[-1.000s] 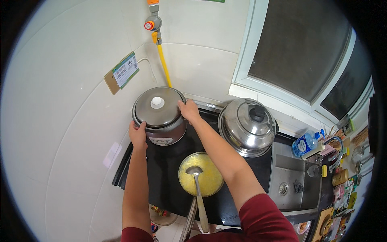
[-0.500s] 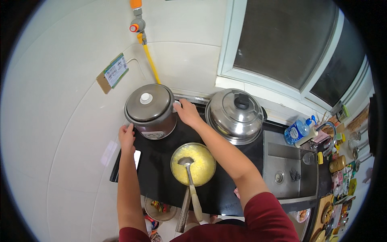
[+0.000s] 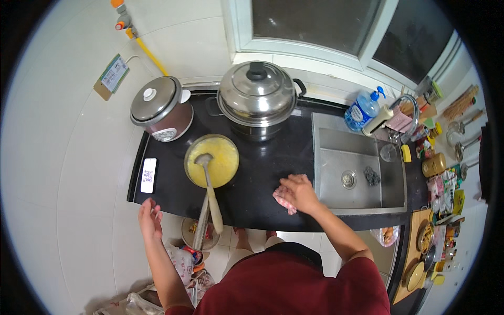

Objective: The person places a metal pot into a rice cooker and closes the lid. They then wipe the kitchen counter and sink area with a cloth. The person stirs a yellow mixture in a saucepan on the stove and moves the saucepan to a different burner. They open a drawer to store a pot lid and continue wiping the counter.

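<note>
My right hand (image 3: pixel 299 192) is down on the countertop left of the sink, with its fingers over a pink-and-white cloth (image 3: pixel 284 203). Near the counter's front left edge, my left hand (image 3: pixel 150 219) hangs in the air holding nothing, fingers apart and loosely bent. Just beyond it lies a white-screened phone (image 3: pixel 148 175). Between my hands sits a pan (image 3: pixel 187 169) of yellow mash, its handle jutting past the counter edge. A ladle (image 3: pixel 209 181) rests in the mash, its pale handle beside the pan's.
A lidded rice cooker (image 3: pixel 167 118) stands back left against the tiled wall. Beside it is a large steel steamer pot (image 3: pixel 257 100) with a domed lid. The sink (image 3: pixel 336 157) is at right, with a blue soap bottle (image 3: pixel 361 111) behind. Below the counter stands a waste bin (image 3: pixel 211 239).
Both hands have left the rice cooker, which now stands farther back. My right hand has moved right and down onto the cloth; my left has come back toward me. The view has shifted right.
</note>
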Demonstrator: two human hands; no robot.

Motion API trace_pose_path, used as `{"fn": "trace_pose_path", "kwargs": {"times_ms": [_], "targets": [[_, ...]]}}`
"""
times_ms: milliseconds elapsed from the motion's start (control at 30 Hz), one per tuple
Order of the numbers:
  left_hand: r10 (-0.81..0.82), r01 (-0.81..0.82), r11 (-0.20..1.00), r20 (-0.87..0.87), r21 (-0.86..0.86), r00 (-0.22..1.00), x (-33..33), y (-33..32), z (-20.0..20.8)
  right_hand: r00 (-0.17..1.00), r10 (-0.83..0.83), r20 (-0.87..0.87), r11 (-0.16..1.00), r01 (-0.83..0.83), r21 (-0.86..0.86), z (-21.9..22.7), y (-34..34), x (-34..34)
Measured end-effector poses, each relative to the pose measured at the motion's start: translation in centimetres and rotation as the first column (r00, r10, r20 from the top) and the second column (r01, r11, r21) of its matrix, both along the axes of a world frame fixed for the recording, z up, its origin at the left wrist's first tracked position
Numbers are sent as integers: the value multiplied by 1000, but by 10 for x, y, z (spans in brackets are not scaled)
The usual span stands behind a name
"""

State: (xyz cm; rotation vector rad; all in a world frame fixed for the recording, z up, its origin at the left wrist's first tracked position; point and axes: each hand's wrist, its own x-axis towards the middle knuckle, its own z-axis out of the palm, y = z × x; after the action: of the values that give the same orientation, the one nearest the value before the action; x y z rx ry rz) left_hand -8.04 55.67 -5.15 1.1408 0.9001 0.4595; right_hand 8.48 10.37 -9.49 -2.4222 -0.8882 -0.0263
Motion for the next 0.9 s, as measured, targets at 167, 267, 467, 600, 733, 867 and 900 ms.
{"fn": "trace_pose_path", "kwargs": {"times_ms": [167,267,467,600,733,867,900], "targets": [[35,-49,989,-97,-142,995,-84,-14,-79,977,172,127,969,-145,-203,-84,-27,-35],[-76,50,992,-217,-120,973,-113,-63,-97,982,16,189,956,41,-290,-89,-23,-4],[-396,343,917,-364,-203,843,-135,-143,-137,904,-397,160,868,426,-254,-97,9,67],[-616,619,774,-389,-135,685,-106,-186,-137,922,-207,328,936,285,-209,-95,70,40],[-748,796,606,-341,-1,569,-91,-207,-149,938,44,344,983,20,-182,-75,97,-48],[-795,851,516,-315,97,519,-55,-231,-137,936,74,345,992,-34,-119,-72,57,-104],[-805,857,499,-296,129,514,-45,-237,-133,950,68,305,991,-29,-133,-73,42,-111]]}}
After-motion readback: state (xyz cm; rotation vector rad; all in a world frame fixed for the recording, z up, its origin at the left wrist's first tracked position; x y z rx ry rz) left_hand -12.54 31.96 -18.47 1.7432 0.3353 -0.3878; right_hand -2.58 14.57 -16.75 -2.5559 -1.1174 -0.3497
